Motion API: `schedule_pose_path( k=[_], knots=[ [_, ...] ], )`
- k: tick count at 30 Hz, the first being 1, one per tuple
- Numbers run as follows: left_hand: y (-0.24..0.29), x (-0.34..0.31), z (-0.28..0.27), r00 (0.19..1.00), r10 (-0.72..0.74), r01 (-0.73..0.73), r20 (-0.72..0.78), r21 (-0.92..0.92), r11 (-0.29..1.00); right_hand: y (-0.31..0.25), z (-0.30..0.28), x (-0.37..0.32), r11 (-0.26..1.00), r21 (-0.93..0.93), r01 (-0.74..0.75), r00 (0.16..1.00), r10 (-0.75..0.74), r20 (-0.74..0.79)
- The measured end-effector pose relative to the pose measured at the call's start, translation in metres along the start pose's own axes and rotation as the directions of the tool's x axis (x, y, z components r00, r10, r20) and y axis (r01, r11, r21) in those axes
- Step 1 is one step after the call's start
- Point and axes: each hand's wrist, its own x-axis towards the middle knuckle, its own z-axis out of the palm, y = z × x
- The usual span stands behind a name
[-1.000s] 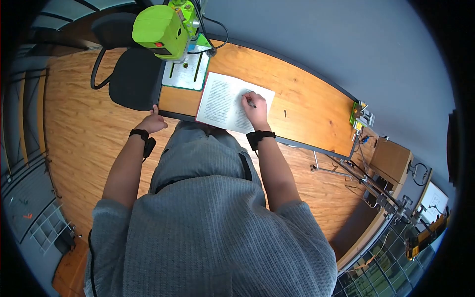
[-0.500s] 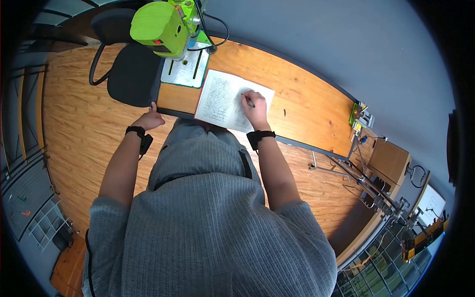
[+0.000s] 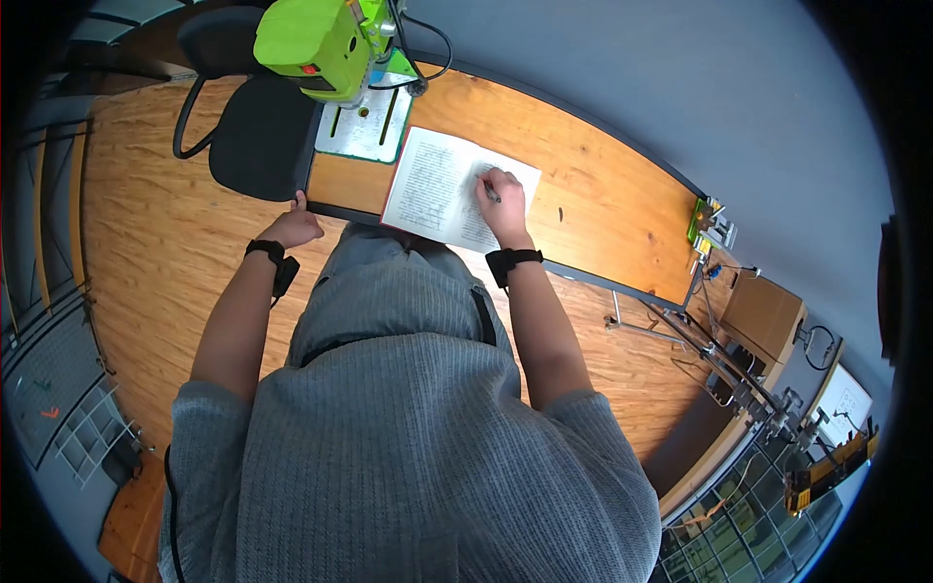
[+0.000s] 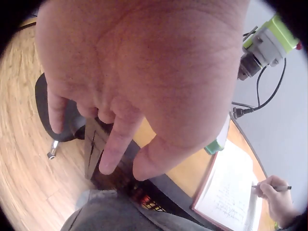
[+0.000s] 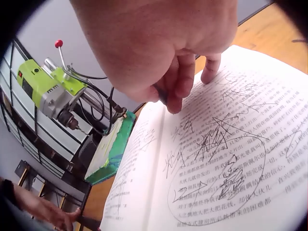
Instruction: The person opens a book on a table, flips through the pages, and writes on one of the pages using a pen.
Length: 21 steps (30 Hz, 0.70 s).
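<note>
An open book (image 3: 425, 189) lies on the wooden table, its printed pages covered in places by handwritten scrawls, clearest in the right wrist view on the right-hand page (image 5: 226, 159). My right hand (image 3: 501, 207) rests over that page and pinches a dark pen (image 4: 280, 187); the fingers hide its tip in the right wrist view. At the table's front left corner is my left hand (image 3: 293, 227), holding nothing. Its fingers are extended and spread in the left wrist view, with the thumb (image 4: 159, 161) near the dark table edge.
A green drill press (image 3: 316, 49) stands behind the book's left side on a metal base plate (image 3: 362, 131). A black chair (image 3: 260, 136) is beside the table's left end. Small green and yellow fixtures (image 3: 714, 228) sit at the right end. A cardboard box (image 3: 763, 316) stands beyond.
The head view has tipped slightly, so table and book sit a little higher in it. My right hand stays on the right-hand page with the pen; my left hand stays at the corner.
</note>
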Motion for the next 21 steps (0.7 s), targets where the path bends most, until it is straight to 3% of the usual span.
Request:
schedule_pose_path(
  k=[6, 9, 14, 16, 21],
  knots=[
    [0.001, -0.013, 0.004, 0.998, 0.0, -0.009, -0.057, -0.152, 0.988, 0.001, 0.0, -0.003, 1.0, 0.001, -0.016, 0.999, 0.016, 0.048],
    [0.002, -0.006, 0.004, 0.999, -0.027, 0.026, -0.034, -0.023, 0.999, 0.0, -0.001, -0.001, 1.0, -0.016, 0.024, 0.998, -0.023, 0.059],
    [0.003, -0.008, 0.001, 1.0, -0.011, 0.01, -0.027, -0.051, 0.999, 0.0, -0.005, -0.003, 0.999, 0.018, 0.039, 0.997, -0.04, 0.073],
    [0.003, -0.01, 0.002, 0.999, -0.007, 0.005, -0.032, -0.059, 0.998, 0.0, -0.006, -0.004, 0.998, -0.043, -0.051, 0.998, 0.052, 0.035],
    [0.001, -0.007, 0.004, 0.999, -0.005, 0.003, -0.034, -0.073, 0.997, -0.003, -0.01, -0.002, 0.998, -0.003, -0.061, 0.998, 0.061, -0.003]
  ],
)
